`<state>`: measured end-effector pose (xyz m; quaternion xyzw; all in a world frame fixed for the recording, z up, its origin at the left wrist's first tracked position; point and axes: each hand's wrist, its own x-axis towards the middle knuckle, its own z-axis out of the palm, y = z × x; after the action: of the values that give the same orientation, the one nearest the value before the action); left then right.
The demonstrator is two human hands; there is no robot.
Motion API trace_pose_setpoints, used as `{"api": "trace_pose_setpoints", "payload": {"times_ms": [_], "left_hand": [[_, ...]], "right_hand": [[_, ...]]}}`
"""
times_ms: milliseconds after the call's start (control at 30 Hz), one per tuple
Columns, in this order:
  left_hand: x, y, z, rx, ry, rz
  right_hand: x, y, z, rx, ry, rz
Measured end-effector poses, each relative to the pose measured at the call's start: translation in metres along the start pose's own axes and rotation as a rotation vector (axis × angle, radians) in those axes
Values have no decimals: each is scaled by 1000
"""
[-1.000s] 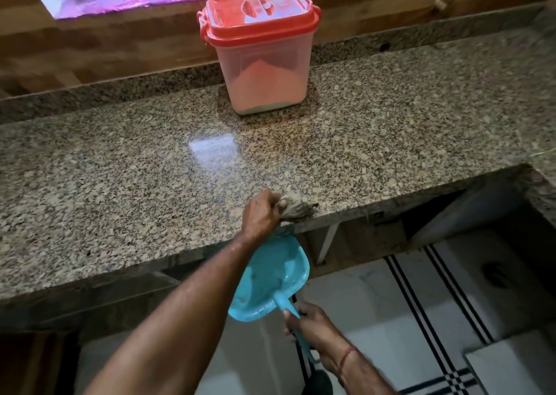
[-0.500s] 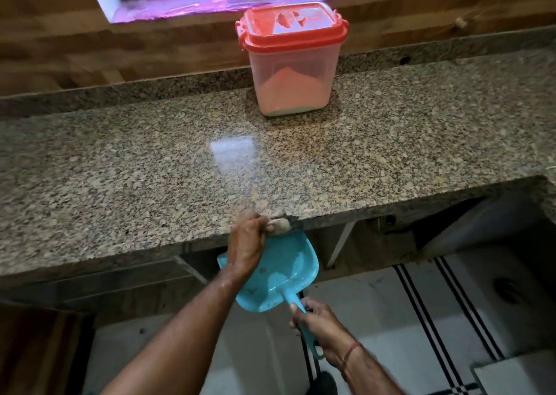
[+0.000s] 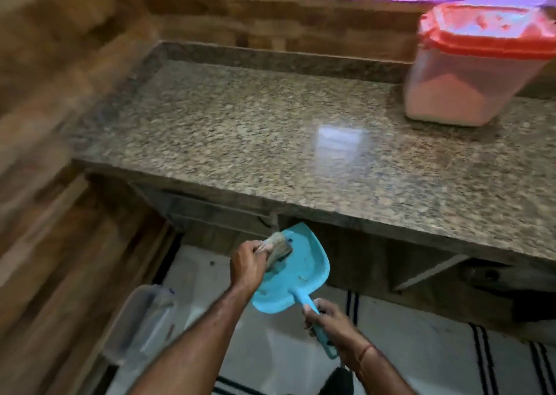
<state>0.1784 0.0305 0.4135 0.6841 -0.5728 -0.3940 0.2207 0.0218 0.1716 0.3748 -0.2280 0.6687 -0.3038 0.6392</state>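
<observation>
A person's left hand is curling its fingers round a grey wad of cloth, holding it against the upper left part of a turquoise dustpan. The right hand, below and to the right of that grip, is wrapping closed round the dustpan's handle. It is holding the pan in the air, with its wide mouth pointing up and away from the body. A red thread band is sitting on the right wrist.

Both hands are working just below the front edge of a speckled granite counter, which is lying above and beyond the cloth. Far up and to the right of the hands, at the back of the counter, a clear container with a red lid is standing, holding pinkish powder.

Down and to the left of the left forearm, a clear plastic box is resting on the white floor. Black stripes are running across the floor to the right of the right hand. A brown wood-look wall is filling the space left of the hands. The whole view is looking blurred.
</observation>
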Motion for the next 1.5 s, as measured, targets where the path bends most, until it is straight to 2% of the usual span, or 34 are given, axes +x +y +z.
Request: {"api": "trace_pose_setpoints", "payload": {"times_ms": [300,400,533,733,1033,1167,1333,1500], "left_hand": [[-7,-130,-139,-109,368,-387],[-9,-202,-173,-210,500,-523],[-22,-258,-210,-291,643,-606],[-18,-352,-249,-333,750,-740],[58,-516,-238,-330,764,-819],[94,-583,-214,-303,772,-830],[115,-638,-185,-332,789,-870],[121,-659,-175,-383,838,-888]], "right_hand": [[52,-24,126,-326,-248,37],[68,-32,181,-433,-323,14],[87,-32,250,-537,-380,35],[126,-13,356,-640,-419,73],[282,89,509,-790,-369,105],[353,135,568,-848,-370,45],[389,174,573,-920,-354,132],[387,196,552,-824,-380,-11]]}}
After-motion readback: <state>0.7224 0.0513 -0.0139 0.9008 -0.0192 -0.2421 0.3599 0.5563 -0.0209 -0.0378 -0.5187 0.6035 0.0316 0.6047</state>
